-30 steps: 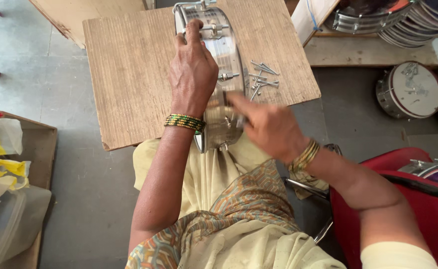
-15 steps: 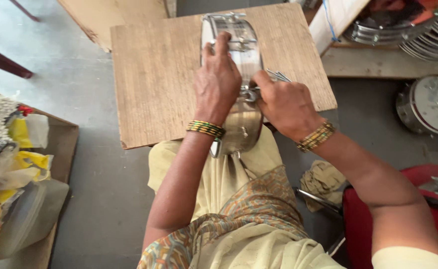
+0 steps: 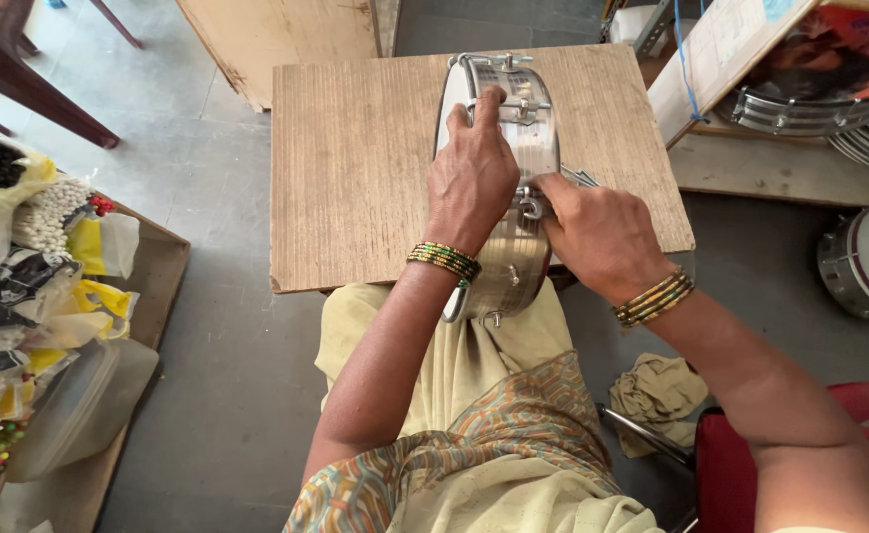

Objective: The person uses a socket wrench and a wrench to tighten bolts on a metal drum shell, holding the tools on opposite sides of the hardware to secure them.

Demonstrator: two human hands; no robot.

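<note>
The plywood bench [image 3: 355, 178] lies across my lap and carries the work. On it a small chrome drum shell [image 3: 513, 138] stands on edge, its near end overhanging the board toward me. My left hand [image 3: 469, 183] lies flat over the shell's top, fingers spread narrow and pressing down; I judge this grip must stay firm so the shell does not roll. My right hand [image 3: 592, 232] is pinched shut on a tension lug [image 3: 531, 205] at the shell's side. I judge the fitting should be turned squarely, without forcing the thread. Loose metal screws [image 3: 581, 178] lie just behind my right hand, mostly hidden.
</note>
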